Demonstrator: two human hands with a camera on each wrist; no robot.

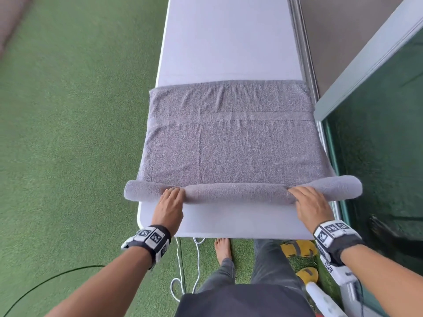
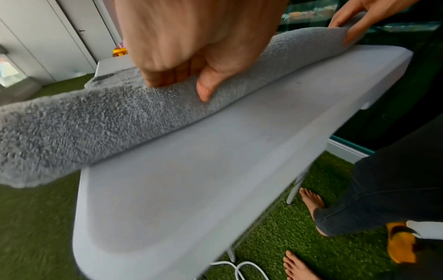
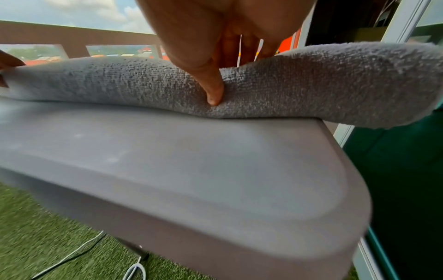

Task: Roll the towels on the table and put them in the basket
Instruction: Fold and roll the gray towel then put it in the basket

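Gripping the near roll of the gray towel (image 1: pixel 229 145) with both hands: left hand (image 1: pixel 170 202) and right hand (image 1: pixel 309 204), fingers on top, thumbs tucked under. Lying mostly flat on the table (image 1: pixel 229 42), so rolling only just starting. Not seeing any basket.

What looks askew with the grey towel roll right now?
The grey terry towel is wider than the white plastic table: both roll ends overhang its sides, and the right end bulges thicker. The left hand and right hand grip the roll.
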